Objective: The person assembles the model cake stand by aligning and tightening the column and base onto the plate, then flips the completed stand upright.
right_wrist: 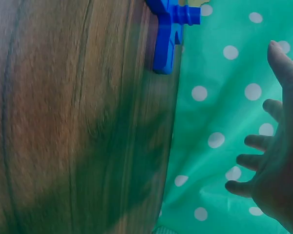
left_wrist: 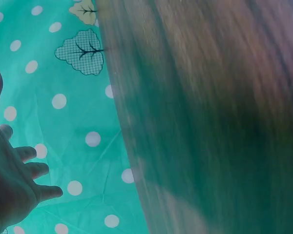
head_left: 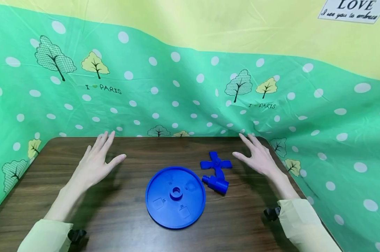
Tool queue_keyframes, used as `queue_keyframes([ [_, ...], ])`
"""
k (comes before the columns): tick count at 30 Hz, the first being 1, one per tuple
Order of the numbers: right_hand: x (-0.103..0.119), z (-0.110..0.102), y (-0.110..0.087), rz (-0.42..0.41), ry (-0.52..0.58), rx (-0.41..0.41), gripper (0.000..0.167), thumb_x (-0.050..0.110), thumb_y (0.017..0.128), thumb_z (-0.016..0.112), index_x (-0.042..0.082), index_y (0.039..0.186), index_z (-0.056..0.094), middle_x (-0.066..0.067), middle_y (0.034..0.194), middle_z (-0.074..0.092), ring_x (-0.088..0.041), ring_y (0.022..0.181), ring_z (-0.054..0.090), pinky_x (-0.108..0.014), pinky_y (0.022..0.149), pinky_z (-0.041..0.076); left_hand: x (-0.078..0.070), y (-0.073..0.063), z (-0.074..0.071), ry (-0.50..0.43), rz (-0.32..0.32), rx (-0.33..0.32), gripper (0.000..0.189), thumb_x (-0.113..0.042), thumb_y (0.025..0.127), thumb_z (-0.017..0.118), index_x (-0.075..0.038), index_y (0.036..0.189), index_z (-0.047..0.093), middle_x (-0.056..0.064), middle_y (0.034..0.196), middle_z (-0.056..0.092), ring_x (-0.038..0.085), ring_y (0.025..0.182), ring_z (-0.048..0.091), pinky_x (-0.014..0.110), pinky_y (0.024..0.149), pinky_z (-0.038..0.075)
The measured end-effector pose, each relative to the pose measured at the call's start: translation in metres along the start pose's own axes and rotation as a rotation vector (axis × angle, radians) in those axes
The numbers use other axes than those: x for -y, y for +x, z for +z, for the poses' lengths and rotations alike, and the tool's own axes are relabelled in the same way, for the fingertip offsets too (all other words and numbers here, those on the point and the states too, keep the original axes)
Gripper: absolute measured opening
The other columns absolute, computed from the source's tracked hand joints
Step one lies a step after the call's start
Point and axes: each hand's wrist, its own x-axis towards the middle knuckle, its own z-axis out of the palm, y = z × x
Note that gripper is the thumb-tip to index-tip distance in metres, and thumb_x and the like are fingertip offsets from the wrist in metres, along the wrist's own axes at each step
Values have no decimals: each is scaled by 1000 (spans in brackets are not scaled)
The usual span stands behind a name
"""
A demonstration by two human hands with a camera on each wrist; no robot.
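Note:
A round blue plastic disc (head_left: 164, 213) with a raised rim and a central socket lies on the table. To its right is a short blue cylinder with a narrower stepped end (head_left: 219, 184), lying on its side. A blue four-armed cross piece (head_left: 217, 163) sits just behind the cylinder; part of it also shows in the right wrist view. My left hand (head_left: 93, 164) hovers over the table left of the disc, fingers extended and thumb spread. On the other side, my right hand (head_left: 259, 157) is held above the table, nearest the cross piece. Both hands hold nothing.
The dark wood-grain table (head_left: 130, 224) carries the blue parts. Green and yellow polka-dot cloth (head_left: 183, 80) with printed trees hangs behind the table and along both sides. Dark devices are strapped at both wrists over pale sleeves (head_left: 48, 234).

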Motion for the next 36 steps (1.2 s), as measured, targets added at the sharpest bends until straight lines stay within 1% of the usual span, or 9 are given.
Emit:
queue_keyframes([
  [3, 3, 0, -4, 7, 22, -3, 89, 68, 95, 58, 36, 166, 14, -20, 173, 17, -53, 155, 20, -81, 114, 17, -3, -2, 3, -23, -2, -1, 93, -63, 100, 53, -27, 167, 0, 14, 175, 3, 40, 162, 3, 78, 120, 11],
  [6, 6, 1, -8, 19, 36, -1, 88, 68, 95, 57, 38, 165, 13, -19, 173, 17, -51, 156, 20, -82, 113, 17, -6, -3, 5, -47, -2, 1, 92, -61, 101, 53, -26, 167, 0, 15, 175, 3, 41, 162, 3, 77, 121, 10],
  [12, 12, 4, -13, 65, 72, 19, 86, 70, 95, 55, 44, 164, 10, -15, 174, 15, -54, 154, 23, -87, 109, 16, -13, -7, 7, -71, -13, 13, 92, -62, 100, 53, -26, 167, 0, 14, 175, 3, 40, 162, 1, 75, 123, 9],
  [16, 15, 8, -16, 83, 84, 32, 86, 72, 95, 54, 46, 163, 9, -13, 174, 15, -55, 153, 24, -88, 106, 22, -17, -9, 9, -77, -19, 21, 92, -62, 100, 53, -28, 167, -1, 12, 176, 3, 41, 162, 1, 73, 124, 8],
  [19, 17, 11, -18, 79, 89, 34, 86, 72, 95, 53, 48, 163, 7, -12, 174, 16, -52, 154, 25, -87, 104, 27, -19, -10, 10, -84, -19, 23, 91, -62, 101, 52, -29, 166, -2, 11, 176, 2, 42, 162, 2, 73, 124, 8],
  [22, 20, 13, -21, 74, 99, 30, 85, 72, 95, 54, 48, 163, 8, -12, 174, 17, -51, 154, 26, -85, 104, 29, -21, -12, 11, -90, -19, 15, 91, -62, 101, 52, -30, 166, -2, 10, 176, 2, 42, 162, 2, 73, 124, 9],
  [30, 28, 14, -29, 59, 124, 30, 84, 68, 97, 55, 45, 164, 10, -14, 173, 19, -51, 153, 29, -84, 105, 32, -27, -19, 14, -112, -35, 25, 91, -62, 101, 52, -30, 166, -2, 11, 176, 3, 42, 162, 3, 73, 124, 10],
  [36, 36, 19, -33, 44, 148, 19, 83, 66, 97, 57, 45, 164, 12, -12, 173, 21, -48, 154, 29, -82, 107, 32, -34, -23, 16, -121, -34, 23, 92, -63, 100, 54, -30, 167, 0, 10, 176, 4, 40, 162, 4, 72, 124, 10],
])
